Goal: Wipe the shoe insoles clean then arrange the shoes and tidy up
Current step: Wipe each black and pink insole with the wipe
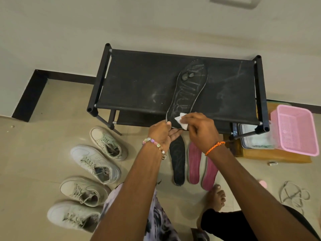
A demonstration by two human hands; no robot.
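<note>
A black insole (189,87) streaked with white residue lies lengthwise on the top of the black shoe rack (139,80), its heel end sticking out over the front edge. My left hand (161,134) pinches that heel end. My right hand (199,127) holds a white wipe (181,121) pressed on the heel of the insole. On the floor below lie a second black insole (178,162) and two pink insoles (194,164). Several pale sneakers (93,164) stand in a row at the left.
A pink plastic basket (295,129) sits on a wooden box (271,156) right of the rack, beside a clear wipes packet (255,138). A bare foot (216,197) is near the pink insoles. Loose laces (293,195) lie at the right.
</note>
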